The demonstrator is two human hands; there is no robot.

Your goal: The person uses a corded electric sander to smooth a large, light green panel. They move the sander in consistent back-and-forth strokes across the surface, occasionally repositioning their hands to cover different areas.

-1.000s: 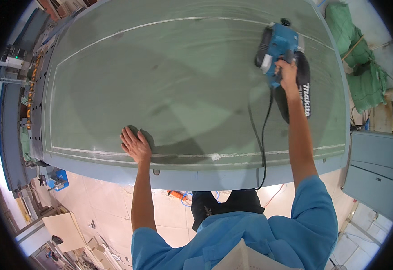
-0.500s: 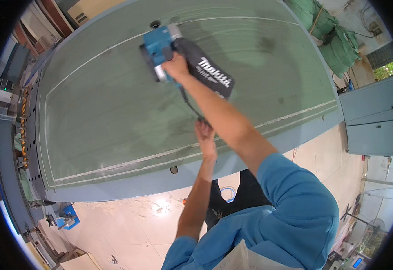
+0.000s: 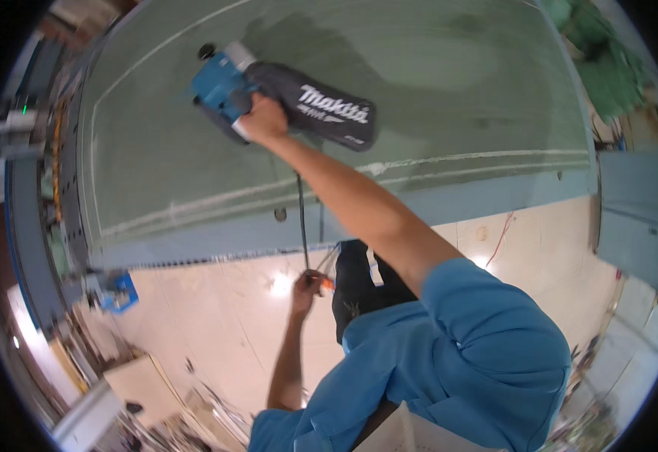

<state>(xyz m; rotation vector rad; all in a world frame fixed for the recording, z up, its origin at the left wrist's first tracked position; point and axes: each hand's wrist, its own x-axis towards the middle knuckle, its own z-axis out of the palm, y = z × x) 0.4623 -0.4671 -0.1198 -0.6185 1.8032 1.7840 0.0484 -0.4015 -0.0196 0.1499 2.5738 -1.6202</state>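
My right hand is wrapped round the rear handle of a teal belt sander. The sander rests at an angle on the green tabletop, toward its left side. A black cloth dust bag sticks out from it to the right. From the sander a black power cord runs toward me over the table's near edge. Below that edge, beside my dark trousers, my left hand is closed on the cord. Something small and orange shows at its fingers, too blurred to make out.
A blue-grey border edges the table. Green sacks lie beyond its right side, above a grey-blue cabinet. Tools and a blue bin stand at the left. A thin red wire lies on the tiled floor.
My left hand has come off the table's near part, down past its edge, and the cord now hangs straighter. The sander sits further left and is turned a little, still in my right hand.
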